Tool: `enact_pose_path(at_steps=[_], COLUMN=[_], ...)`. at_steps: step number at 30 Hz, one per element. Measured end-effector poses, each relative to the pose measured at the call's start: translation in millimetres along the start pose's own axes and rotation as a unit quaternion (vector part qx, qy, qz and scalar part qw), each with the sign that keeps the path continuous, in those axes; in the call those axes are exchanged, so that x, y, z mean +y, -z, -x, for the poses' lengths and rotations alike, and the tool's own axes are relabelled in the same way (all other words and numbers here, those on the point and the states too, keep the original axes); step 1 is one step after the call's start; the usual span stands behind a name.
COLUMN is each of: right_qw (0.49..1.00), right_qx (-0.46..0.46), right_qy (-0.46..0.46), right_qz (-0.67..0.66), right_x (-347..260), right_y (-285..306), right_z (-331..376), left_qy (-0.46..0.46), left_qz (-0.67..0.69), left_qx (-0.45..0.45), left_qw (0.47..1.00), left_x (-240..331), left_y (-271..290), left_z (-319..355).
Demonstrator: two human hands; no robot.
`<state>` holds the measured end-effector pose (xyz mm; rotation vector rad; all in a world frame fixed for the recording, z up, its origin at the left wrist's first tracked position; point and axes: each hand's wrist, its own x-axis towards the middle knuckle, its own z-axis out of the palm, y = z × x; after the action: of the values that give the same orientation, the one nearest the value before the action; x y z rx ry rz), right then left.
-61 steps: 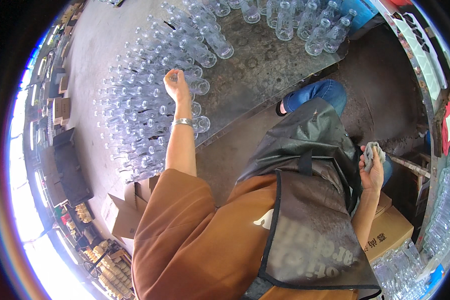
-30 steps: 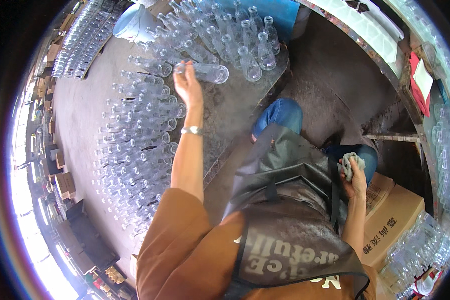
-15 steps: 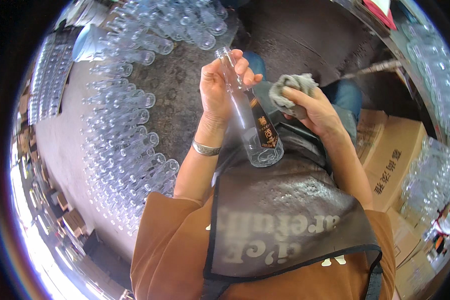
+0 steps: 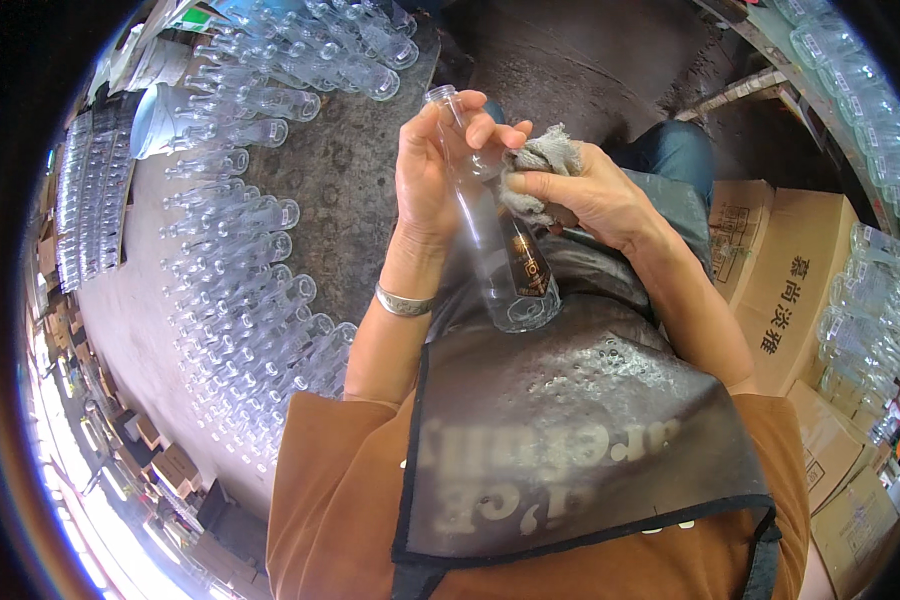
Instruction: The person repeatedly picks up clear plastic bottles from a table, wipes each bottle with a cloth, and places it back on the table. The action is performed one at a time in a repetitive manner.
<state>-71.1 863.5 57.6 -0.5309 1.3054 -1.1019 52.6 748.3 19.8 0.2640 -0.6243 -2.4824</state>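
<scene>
A clear glass bottle [image 4: 475, 235] with a dark label tilts in front of my apron, its open neck up and away from me, its base near my lap. My left hand [image 4: 432, 165] is closed around its neck and shoulder. Bunched in my right hand [image 4: 605, 195] is a grey cloth [image 4: 542, 165], which meets the bottle's upper right side near my left fingertips. The cloth and my right fingers cover part of the label.
Many clear bottles [image 4: 240, 290] stand in curved rows on the floor to my left and ahead. Cardboard boxes [image 4: 805, 260] lean at my right. More bottles [image 4: 875, 290] stand beyond them, and others [image 4: 850, 90] line the far right edge.
My right hand has brought the cloth leftward from beside the bottle onto its side. The bottle stays in my left hand, in nearly the same place. The view has shifted slightly.
</scene>
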Motion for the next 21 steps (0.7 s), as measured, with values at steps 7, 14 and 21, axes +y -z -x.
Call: enact_pose_path(at_steps=[7,14,21], right_qw=[0.997,0.999,0.996], right_qx=[-0.029,-0.013,-0.032], right_qy=[0.033,-0.034,0.026], right_qz=[0.066,0.022,0.080], right_x=[-4.6,-1.5,-8.7], right_y=[2.8,5.6,7.3], right_z=[4.4,-3.3,2.8], left_qy=[0.009,0.033,0.016], left_qz=[-0.033,0.015,-0.024], left_qx=[-0.009,-0.033,-0.024], left_qw=[0.999,0.999,0.999], left_x=[-0.2,-2.9,-5.5], left_y=[-4.4,-1.5,-1.3], left_z=[-7.1,-8.3,-9.8])
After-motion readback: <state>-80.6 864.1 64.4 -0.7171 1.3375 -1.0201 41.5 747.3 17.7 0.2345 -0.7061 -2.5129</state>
